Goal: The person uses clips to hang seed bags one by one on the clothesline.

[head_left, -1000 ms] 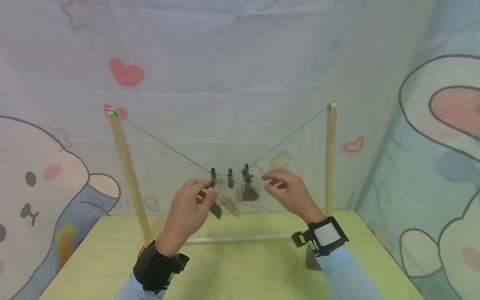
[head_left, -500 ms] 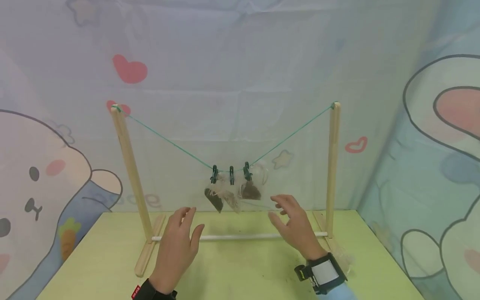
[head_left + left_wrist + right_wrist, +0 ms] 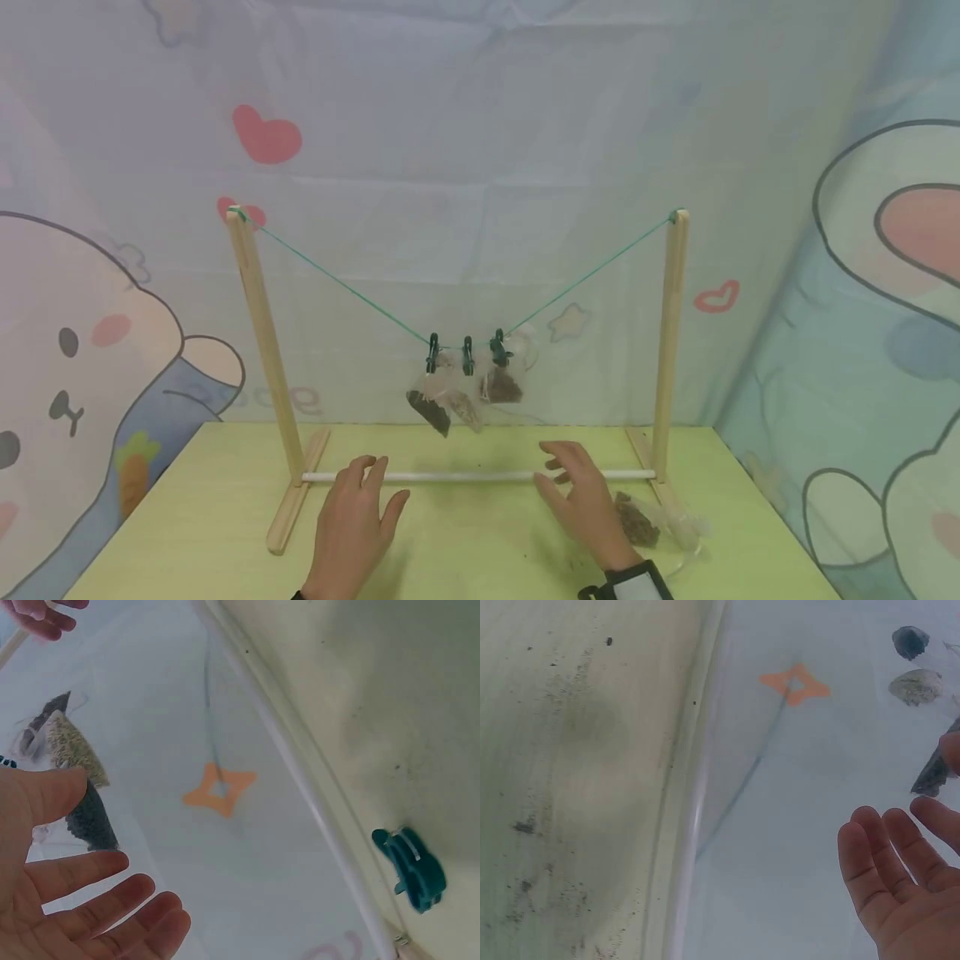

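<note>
Three small see-through bags hang from dark green clips on a sagging green string (image 3: pixel 330 277). The left bag (image 3: pixel 429 412) holds dark bits, the middle bag (image 3: pixel 465 410) pale beige ones, and the right bag (image 3: pixel 502 387) dark brown ones. Below and left of them is my left hand (image 3: pixel 351 525), fingers spread and holding nothing. My right hand (image 3: pixel 588 504) is over the table on the other side, its fingers relaxed and apart from the hanging bags. Just beside that wrist, partly hidden by it, lies another bag of dark brown bits (image 3: pixel 637 521).
Two wooden posts, left (image 3: pixel 266 350) and right (image 3: pixel 670 350), carry the string, with a white rod (image 3: pixel 465 477) joining their feet. In the left wrist view a loose green clip (image 3: pixel 416 871) lies on the table. Dark crumbs (image 3: pixel 525 826) dot the tabletop. A printed cloth backs everything.
Both hands have drawn down and back from the string. A second ago the left fingers were at the left clip and the right hand was beside the right bag. The bags stay hanging.
</note>
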A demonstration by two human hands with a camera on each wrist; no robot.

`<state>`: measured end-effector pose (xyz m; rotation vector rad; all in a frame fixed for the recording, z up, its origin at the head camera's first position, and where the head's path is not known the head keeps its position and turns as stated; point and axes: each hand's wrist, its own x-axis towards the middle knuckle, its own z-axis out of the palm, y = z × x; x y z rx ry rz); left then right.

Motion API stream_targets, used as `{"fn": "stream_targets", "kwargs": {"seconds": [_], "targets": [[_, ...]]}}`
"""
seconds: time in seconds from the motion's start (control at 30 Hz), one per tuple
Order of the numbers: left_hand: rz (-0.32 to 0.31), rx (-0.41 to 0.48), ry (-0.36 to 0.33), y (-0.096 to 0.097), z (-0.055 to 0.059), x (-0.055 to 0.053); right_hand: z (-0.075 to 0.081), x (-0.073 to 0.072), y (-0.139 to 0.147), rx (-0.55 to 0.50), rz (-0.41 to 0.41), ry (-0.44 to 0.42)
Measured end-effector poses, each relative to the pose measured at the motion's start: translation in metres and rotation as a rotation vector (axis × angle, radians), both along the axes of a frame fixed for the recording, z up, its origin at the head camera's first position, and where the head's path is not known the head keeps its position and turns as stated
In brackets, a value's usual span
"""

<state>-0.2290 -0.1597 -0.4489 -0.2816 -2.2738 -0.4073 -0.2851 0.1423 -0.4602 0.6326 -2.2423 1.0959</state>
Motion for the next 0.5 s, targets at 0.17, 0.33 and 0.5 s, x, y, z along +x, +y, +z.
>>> {"fn": "stream_targets", "kwargs": {"seconds": [0.17,0.33,0.5], "targets": [[0.018,0.008,-0.088,0.000,-0.011,-0.001,-0.016,0.002,-0.002,-0.009,-0.013,-0.030],[0.028,-0.005,-0.094,0.000,-0.018,-0.002,-0.026,-0.001,-0.004,-0.017,0.001,-0.067],[0.035,-0.006,-0.114,-0.005,-0.016,-0.003,-0.027,-0.001,-0.012,-0.015,0.017,-0.145]]}}
